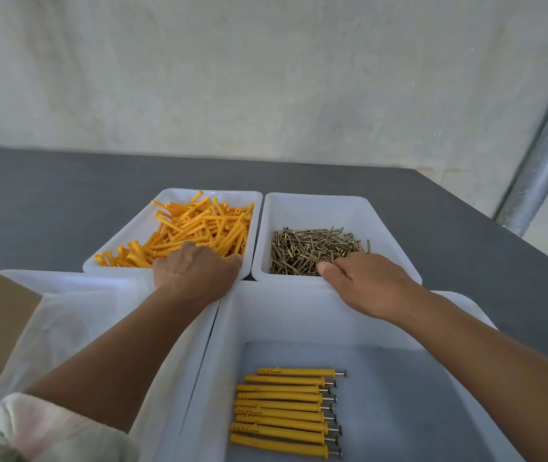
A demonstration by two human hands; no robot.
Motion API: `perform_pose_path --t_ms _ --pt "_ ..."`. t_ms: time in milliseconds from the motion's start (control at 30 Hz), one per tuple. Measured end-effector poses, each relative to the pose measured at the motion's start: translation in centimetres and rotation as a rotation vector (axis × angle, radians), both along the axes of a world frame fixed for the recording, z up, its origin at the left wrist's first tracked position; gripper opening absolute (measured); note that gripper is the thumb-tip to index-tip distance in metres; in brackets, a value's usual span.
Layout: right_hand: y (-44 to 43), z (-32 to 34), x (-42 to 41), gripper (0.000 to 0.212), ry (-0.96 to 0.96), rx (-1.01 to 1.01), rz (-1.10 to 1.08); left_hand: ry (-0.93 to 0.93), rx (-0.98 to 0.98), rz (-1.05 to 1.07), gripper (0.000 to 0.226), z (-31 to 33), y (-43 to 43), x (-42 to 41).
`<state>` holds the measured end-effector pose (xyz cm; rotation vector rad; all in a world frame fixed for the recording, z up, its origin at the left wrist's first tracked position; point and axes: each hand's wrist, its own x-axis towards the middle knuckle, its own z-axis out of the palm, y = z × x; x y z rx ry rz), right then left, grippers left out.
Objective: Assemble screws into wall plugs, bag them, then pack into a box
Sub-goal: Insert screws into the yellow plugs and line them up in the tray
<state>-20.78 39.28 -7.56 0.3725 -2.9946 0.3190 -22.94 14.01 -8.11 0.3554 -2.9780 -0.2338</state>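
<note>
My left hand [196, 271] reaches into the heap of ribbed orange plastic wall plugs [199, 225]. Its fingers curl down out of sight, so I cannot tell if they hold one. The plugs beyond my knuckles lie jumbled, pointing every way, in a smooth white tray [179, 194]. My right hand [365, 281] rests on the thin brassy screws [309, 250] in the neighbouring tray [315, 201]. Its fingertips are hidden and the grip is unclear. Nearer me than both hands, assembled plugs [282, 411] lie in a row, long axes left to right, screw heads rightward. Under my left forearm lie cloudy plastic bags [66, 321], partly cut off.
</note>
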Motion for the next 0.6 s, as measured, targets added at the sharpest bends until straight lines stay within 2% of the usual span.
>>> perform_pose_path --t_ms 200,333,600 --pt "0.0 -0.3 -0.1 0.054 -0.044 0.024 0.015 0.006 0.034 -0.009 0.051 0.5 0.3 0.6" --pt "0.1 -0.4 -0.3 0.059 -0.060 0.031 0.015 0.048 0.073 -0.025 0.045 0.9 0.6 1.0" --pt "0.2 -0.5 -0.6 0.060 -0.044 0.055 0.032 0.231 0.130 -0.080 0.041 1.6 1.4 1.7"
